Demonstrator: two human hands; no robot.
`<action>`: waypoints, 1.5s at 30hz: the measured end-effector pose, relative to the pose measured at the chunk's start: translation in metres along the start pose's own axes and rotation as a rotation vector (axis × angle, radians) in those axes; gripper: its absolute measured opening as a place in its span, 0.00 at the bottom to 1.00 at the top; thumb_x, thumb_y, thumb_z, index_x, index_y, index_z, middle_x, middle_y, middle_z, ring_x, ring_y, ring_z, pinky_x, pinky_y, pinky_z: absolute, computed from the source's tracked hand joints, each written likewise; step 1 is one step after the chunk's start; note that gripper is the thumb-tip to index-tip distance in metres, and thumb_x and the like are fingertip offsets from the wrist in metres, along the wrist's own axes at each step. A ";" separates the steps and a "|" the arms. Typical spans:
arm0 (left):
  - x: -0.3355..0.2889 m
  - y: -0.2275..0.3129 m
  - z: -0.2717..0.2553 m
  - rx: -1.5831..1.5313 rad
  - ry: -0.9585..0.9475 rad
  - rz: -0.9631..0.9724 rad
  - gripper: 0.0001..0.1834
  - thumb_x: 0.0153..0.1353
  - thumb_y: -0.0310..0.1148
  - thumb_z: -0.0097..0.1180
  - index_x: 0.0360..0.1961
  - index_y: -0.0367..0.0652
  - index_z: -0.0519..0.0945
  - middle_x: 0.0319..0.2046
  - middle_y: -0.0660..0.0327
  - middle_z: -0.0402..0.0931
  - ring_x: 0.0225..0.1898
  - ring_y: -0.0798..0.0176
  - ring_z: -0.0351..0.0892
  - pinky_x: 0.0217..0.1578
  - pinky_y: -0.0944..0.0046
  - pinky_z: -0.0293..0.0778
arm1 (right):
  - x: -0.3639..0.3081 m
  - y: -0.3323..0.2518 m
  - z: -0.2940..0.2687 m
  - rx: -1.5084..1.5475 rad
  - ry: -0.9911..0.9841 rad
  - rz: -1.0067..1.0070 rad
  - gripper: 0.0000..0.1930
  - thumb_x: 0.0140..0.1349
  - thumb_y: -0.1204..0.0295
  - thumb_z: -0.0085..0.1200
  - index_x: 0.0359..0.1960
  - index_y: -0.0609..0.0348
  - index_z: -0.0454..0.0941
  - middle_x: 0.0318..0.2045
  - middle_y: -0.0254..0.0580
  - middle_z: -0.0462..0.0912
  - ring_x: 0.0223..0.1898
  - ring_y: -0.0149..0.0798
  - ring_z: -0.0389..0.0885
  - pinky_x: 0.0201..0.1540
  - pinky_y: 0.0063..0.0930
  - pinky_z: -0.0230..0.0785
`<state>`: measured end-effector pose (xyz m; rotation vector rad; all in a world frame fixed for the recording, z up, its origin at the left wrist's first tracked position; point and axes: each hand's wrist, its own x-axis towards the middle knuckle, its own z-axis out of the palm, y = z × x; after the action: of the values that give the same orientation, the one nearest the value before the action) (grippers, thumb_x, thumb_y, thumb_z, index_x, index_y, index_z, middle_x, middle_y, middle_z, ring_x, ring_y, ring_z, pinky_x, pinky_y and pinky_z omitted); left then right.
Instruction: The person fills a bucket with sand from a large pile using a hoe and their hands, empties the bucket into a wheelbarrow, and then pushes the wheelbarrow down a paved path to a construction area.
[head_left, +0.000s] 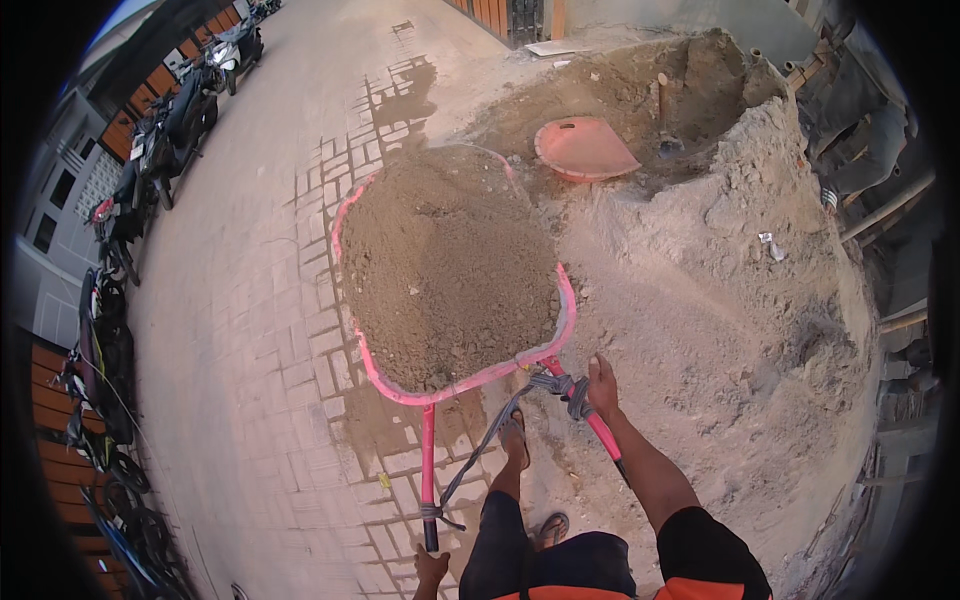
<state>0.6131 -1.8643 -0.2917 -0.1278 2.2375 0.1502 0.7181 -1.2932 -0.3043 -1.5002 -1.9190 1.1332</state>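
Hands (432,567) (602,388) near heaped wheelbarrow (470,384) — white scrap (772,247), any print unreadable.

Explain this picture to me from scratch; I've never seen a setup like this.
There is no machine arm here. One fisheye camera, worn on a person's head, looks down, so straight edges bend near the rim. The bare hands are the person's own. In front stands a wheelbarrow with a pink rim, heaped with brown sand. A grey strap links its two handles. The left hand is at the end of one handle, the right hand beside the other; whether either is gripping, I can't tell. Paving lies to the left, a pale sand pile to the right.
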 end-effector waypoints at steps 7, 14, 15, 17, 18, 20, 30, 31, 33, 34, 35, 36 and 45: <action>0.079 0.036 0.017 -0.109 0.005 -0.113 0.26 0.39 0.38 0.71 0.39 0.36 0.77 0.28 0.54 0.81 0.32 0.56 0.83 0.34 0.57 0.77 | 0.296 -0.050 0.144 -0.126 0.132 -0.072 0.32 0.73 0.53 0.32 0.67 0.69 0.58 0.65 0.62 0.62 0.69 0.57 0.56 0.71 0.43 0.46; 0.078 0.059 -0.007 -0.015 -0.098 -0.176 0.25 0.48 0.42 0.68 0.44 0.38 0.81 0.36 0.49 0.83 0.41 0.51 0.83 0.39 0.55 0.76 | 0.377 -0.155 0.220 -0.243 -0.150 -0.023 0.35 0.72 0.45 0.25 0.70 0.60 0.56 0.71 0.51 0.55 0.71 0.50 0.52 0.73 0.41 0.42; 0.082 0.060 -0.010 -0.015 -0.143 -0.183 0.25 0.48 0.44 0.68 0.44 0.38 0.81 0.36 0.49 0.83 0.40 0.51 0.83 0.38 0.54 0.77 | 0.377 -0.158 0.214 -0.260 -0.246 -0.086 0.33 0.73 0.48 0.26 0.70 0.59 0.55 0.71 0.50 0.53 0.72 0.50 0.51 0.73 0.42 0.41; 0.097 0.075 -0.013 -0.003 -0.203 -0.148 0.24 0.49 0.45 0.68 0.43 0.39 0.82 0.33 0.51 0.83 0.37 0.52 0.83 0.36 0.54 0.77 | 0.380 -0.132 0.187 -0.296 -0.312 -0.156 0.32 0.73 0.50 0.28 0.71 0.58 0.54 0.72 0.50 0.51 0.72 0.49 0.50 0.73 0.42 0.40; 0.102 0.086 -0.015 0.027 -0.168 -0.090 0.24 0.49 0.45 0.67 0.42 0.39 0.82 0.33 0.51 0.83 0.36 0.53 0.83 0.35 0.54 0.77 | 0.379 -0.092 0.160 -0.549 -0.307 -0.243 0.30 0.73 0.55 0.31 0.71 0.58 0.52 0.69 0.50 0.58 0.70 0.47 0.56 0.72 0.39 0.43; 0.092 0.085 -0.017 0.020 -0.119 -0.082 0.23 0.50 0.44 0.67 0.43 0.39 0.82 0.33 0.52 0.83 0.35 0.56 0.83 0.33 0.56 0.76 | 0.297 -0.049 0.140 -0.021 -0.317 0.011 0.30 0.73 0.59 0.38 0.71 0.60 0.50 0.66 0.51 0.63 0.67 0.41 0.61 0.70 0.36 0.49; 0.100 0.040 0.008 -0.115 -0.134 -0.006 0.21 0.50 0.39 0.67 0.40 0.33 0.83 0.27 0.56 0.82 0.27 0.61 0.79 0.25 0.62 0.73 | -0.120 0.101 -0.066 -0.538 -0.578 0.456 0.22 0.55 0.57 0.64 0.42 0.64 0.77 0.27 0.43 0.81 0.28 0.37 0.81 0.29 0.40 0.74; 0.104 0.042 0.008 -0.125 -0.119 -0.002 0.21 0.50 0.39 0.67 0.40 0.33 0.83 0.27 0.56 0.82 0.27 0.61 0.79 0.25 0.62 0.73 | -0.114 0.107 -0.063 -0.530 -0.577 0.439 0.22 0.55 0.57 0.64 0.42 0.64 0.77 0.27 0.43 0.81 0.28 0.37 0.81 0.29 0.40 0.74; 0.107 0.039 0.005 -0.136 -0.145 -0.036 0.20 0.51 0.42 0.68 0.36 0.34 0.84 0.23 0.57 0.80 0.24 0.61 0.78 0.22 0.59 0.72 | -0.108 0.115 -0.059 -0.262 -0.607 0.543 0.19 0.55 0.58 0.65 0.36 0.63 0.80 0.21 0.39 0.80 0.22 0.34 0.78 0.22 0.33 0.72; 0.104 0.040 0.004 -0.137 -0.142 -0.032 0.20 0.51 0.42 0.68 0.36 0.34 0.84 0.23 0.57 0.80 0.24 0.61 0.78 0.22 0.59 0.72 | -0.111 0.111 -0.066 -0.260 -0.605 0.539 0.19 0.55 0.58 0.65 0.36 0.63 0.80 0.21 0.39 0.80 0.22 0.34 0.78 0.22 0.33 0.72; 0.103 0.041 0.000 -0.191 -0.153 0.014 0.19 0.51 0.41 0.68 0.34 0.33 0.84 0.22 0.58 0.79 0.22 0.61 0.77 0.20 0.58 0.71 | -0.117 0.105 -0.077 -0.264 -0.634 0.644 0.17 0.54 0.59 0.65 0.34 0.62 0.80 0.19 0.37 0.79 0.19 0.33 0.77 0.20 0.31 0.70; 0.101 0.042 -0.004 -0.250 -0.156 0.059 0.19 0.51 0.41 0.68 0.33 0.33 0.84 0.20 0.59 0.78 0.21 0.61 0.76 0.19 0.57 0.70 | -0.118 0.098 -0.080 -0.265 -0.668 0.740 0.16 0.53 0.60 0.66 0.33 0.61 0.80 0.17 0.36 0.78 0.17 0.32 0.76 0.18 0.28 0.69; 0.091 0.070 -0.030 -0.305 -0.174 -0.022 0.20 0.49 0.44 0.70 0.30 0.35 0.84 0.19 0.60 0.77 0.20 0.63 0.76 0.19 0.58 0.70 | -0.117 0.095 -0.100 -0.122 -0.688 0.811 0.12 0.50 0.66 0.67 0.29 0.60 0.79 0.14 0.38 0.75 0.11 0.34 0.72 0.09 0.32 0.63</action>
<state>0.5238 -1.8031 -0.3401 -0.2923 2.0265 0.4726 0.8844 -1.3646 -0.3105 -2.2689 -1.7935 2.1342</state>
